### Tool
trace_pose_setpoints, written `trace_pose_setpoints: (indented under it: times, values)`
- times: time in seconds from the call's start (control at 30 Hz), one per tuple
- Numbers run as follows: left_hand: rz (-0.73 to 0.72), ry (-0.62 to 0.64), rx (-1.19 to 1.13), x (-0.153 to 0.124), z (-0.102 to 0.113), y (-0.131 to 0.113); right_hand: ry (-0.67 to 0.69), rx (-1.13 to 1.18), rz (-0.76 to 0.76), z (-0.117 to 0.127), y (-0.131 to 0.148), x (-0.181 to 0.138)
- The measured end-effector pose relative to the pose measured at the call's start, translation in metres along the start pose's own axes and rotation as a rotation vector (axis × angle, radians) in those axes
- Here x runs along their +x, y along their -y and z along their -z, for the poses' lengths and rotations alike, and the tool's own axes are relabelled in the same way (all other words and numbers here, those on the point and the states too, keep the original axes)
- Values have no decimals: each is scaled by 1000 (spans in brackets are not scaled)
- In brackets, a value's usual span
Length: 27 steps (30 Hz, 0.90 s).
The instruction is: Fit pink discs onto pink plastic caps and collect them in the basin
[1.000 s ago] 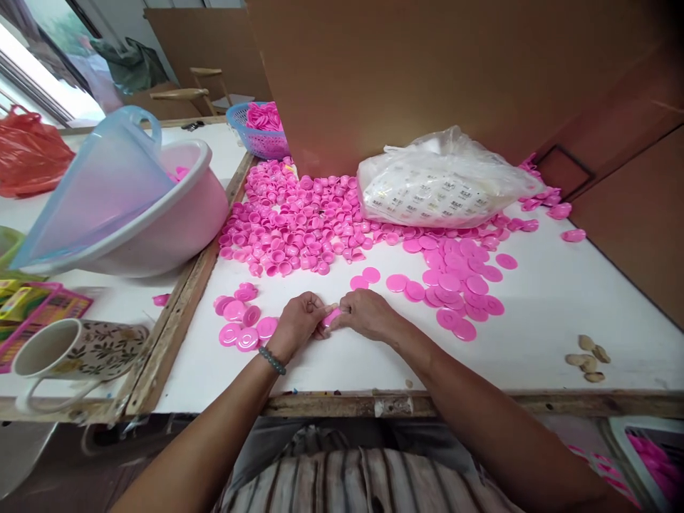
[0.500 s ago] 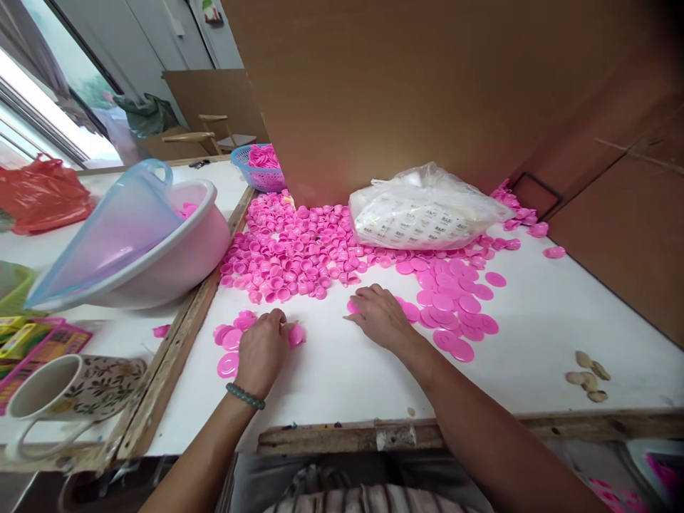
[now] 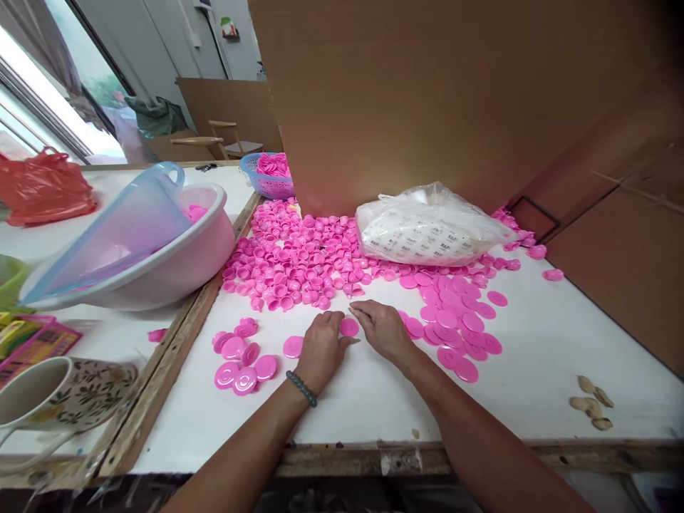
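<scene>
My left hand (image 3: pixel 322 345) lies on the white table (image 3: pixel 374 399), fingers stretched toward the near edge of a heap of small pink caps (image 3: pixel 291 263), thumb spread to the right. My right hand (image 3: pixel 383 329) lies flat beside it, fingertips at a flat pink disc (image 3: pixel 349 327) between the two hands. Neither hand visibly holds anything. To the right spreads a layer of flat pink discs (image 3: pixel 454 320). To the left sit a single disc (image 3: pixel 293 346) and a small group of pink lids (image 3: pixel 240 360).
A clear bag of printed stickers (image 3: pixel 427 228) lies against the cardboard wall (image 3: pixel 427 92). On the left stand a pink basin (image 3: pixel 187 249) with a blue scoop (image 3: pixel 107 235), a blue basket (image 3: pixel 261 182), a mug (image 3: pixel 32 399) and an orange bag (image 3: pixel 43 185). Peanuts (image 3: pixel 591 402) lie front right.
The hands parted; my left hand set a pink piece down at the left group, then came back to the middle. My right hand reached to the discs and now has one before it.
</scene>
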<state>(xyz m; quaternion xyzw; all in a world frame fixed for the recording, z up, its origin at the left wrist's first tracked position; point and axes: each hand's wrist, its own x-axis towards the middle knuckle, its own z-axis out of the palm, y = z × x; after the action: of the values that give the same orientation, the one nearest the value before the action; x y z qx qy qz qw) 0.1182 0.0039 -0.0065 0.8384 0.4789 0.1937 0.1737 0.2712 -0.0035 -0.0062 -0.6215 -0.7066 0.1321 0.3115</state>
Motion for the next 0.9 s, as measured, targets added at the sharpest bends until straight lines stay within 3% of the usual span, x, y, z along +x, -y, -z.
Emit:
trace_pose_setpoints:
  times: [0.1, 0.27, 0.47, 0.73, 0.9]
  values:
    - [4, -17, -49, -2, -5, 4, -84, -65, -3, -1, -7, 16]
    - [-30, -19, -101, -5, -3, 7, 49, -201, 54, -5, -15, 31]
    - [-28, -34, -154, -6, -4, 9, 74, -135, -27, -7, -4, 15]
    - [-44, -59, -162, -10, -2, 14, 223, -116, 69, 3, 1, 0]
    - [7, -42, -206, -13, 4, 20, 182, -158, 95, 4, 2, -1]
